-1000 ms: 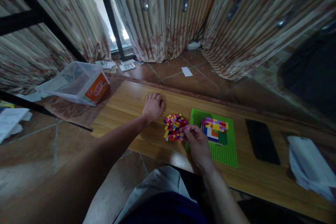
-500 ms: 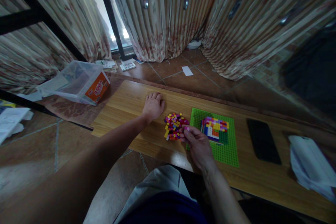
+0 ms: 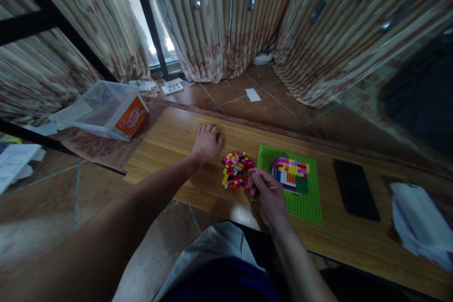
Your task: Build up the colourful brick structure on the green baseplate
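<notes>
My left hand point(image 3: 207, 141) rests palm down on the wooden table, fingers laid out and holding nothing. Just right of it lies a pile of small toy bricks point(image 3: 234, 169) in yellow, pink, orange, purple and red. My right hand point(image 3: 269, 193) is between this pile and the green baseplate point(image 3: 307, 210), its thumb and fingers pinched together on a small pink brick, mostly hidden by the fingertips. On the baseplate stands a layered block of multicoloured bricks point(image 3: 289, 173), with white, blue, orange, yellow, pink and green parts. My right hand covers the baseplate's near left corner.
A black flat phone-like slab point(image 3: 356, 189) lies right of the baseplate, with a white packet point(image 3: 421, 217) beyond it. A clear plastic tub point(image 3: 106, 108) with an orange label stands past the table's left end. Striped curtains point(image 3: 219, 23) hang behind the table.
My right hand has shifted very slightly and its fingertips have turned, so less of the pink brick shows. My left hand stays where it was.
</notes>
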`<state>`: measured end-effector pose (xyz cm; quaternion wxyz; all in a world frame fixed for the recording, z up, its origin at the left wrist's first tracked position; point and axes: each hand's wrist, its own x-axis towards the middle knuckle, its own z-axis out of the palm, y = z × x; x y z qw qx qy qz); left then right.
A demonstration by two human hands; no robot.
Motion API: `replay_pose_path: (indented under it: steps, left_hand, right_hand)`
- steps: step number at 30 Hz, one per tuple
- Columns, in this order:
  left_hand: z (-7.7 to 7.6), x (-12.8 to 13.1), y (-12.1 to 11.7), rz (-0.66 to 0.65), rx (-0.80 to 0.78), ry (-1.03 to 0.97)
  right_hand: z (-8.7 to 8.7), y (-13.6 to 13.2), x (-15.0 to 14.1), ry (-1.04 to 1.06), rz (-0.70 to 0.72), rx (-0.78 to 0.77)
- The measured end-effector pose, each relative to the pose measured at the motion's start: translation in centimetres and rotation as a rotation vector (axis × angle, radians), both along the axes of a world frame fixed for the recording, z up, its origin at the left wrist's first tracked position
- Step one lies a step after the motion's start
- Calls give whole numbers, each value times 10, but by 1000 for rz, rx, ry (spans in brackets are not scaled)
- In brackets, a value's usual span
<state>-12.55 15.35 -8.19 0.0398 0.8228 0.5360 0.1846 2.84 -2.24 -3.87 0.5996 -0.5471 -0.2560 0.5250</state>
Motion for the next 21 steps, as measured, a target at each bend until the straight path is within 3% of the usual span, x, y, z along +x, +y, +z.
replay_pose_path:
  steps: [3,9,13,17,21]
  left_hand:
    - [0,0,0,-1,-8,-4]
    - [-1,-1,1,-5,-12,-1]
    - [-2,-1,1,-4,2,-6]
    - [-1,-1,1,1,5,-2]
    - [0,0,0,-1,9,11]
  right_hand:
    - [-7,1,1,-83,-12,-38]
    - [-23,7,10,-468,54,-114]
    - [-28,11,14,-535,87,-110]
    - [-23,10,12,-484,92,-99]
    - [-8,0,14,-490,73,-71]
